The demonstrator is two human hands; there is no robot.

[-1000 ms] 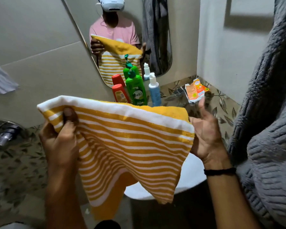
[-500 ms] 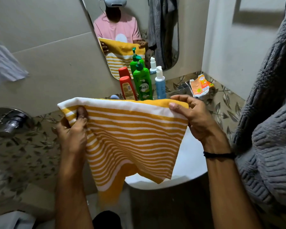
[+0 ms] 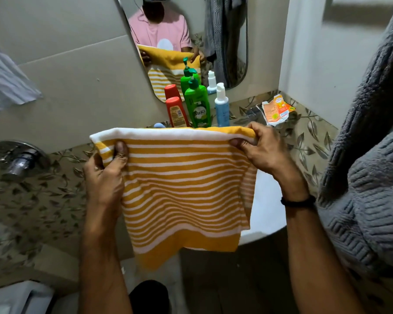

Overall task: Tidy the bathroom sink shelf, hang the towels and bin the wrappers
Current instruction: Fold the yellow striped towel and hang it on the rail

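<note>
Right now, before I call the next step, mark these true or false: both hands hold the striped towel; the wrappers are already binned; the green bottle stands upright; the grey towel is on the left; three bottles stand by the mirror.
1. Both hands hold the striped towel. True: the left hand and right hand pinch its top edge.
2. The wrappers are binned. False: the wrappers lie on the shelf.
3. The green bottle stands upright. True.
4. The grey towel hangs on the left. False: the grey towel hangs on the right.
5. Three bottles stand by the mirror. True: red bottle, green, blue bottle.
</note>
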